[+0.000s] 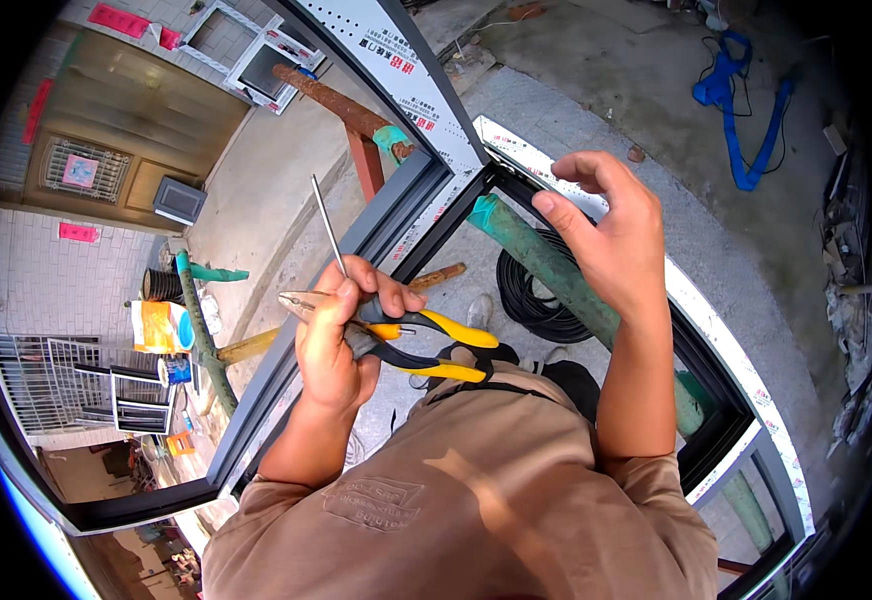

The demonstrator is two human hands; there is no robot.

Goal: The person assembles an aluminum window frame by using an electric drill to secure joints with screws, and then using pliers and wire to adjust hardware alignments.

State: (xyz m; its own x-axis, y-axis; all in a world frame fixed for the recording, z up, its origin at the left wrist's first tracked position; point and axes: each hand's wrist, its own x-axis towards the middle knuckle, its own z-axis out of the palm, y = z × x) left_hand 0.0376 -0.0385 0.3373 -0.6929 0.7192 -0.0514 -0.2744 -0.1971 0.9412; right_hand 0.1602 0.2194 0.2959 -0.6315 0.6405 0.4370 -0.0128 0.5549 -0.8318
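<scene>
The left hand (328,350) was closed around a pair of pliers with yellow-and-black handles (411,360), the metal nose poking out past the thumb and the handles reaching toward the person's brown shirt (516,500). The same fingers gripped a slim, straight metal rod (329,226), which slanted upward. The right hand (616,230) was empty, thumb and forefinger spread apart, near the corner of a large grey metal frame (461,150) partly covered in white printed film.

Well to the left, by the pale brick wall (66,265), stood a white bucket with an orange side (156,327), with a dark round tub (162,287) near it; so small and bent at the rim, their contents could not be made out with confidence. Below the right hand, a coil of black cable (518,295) lay on the ground beside a green-wrapped pole (541,258).
</scene>
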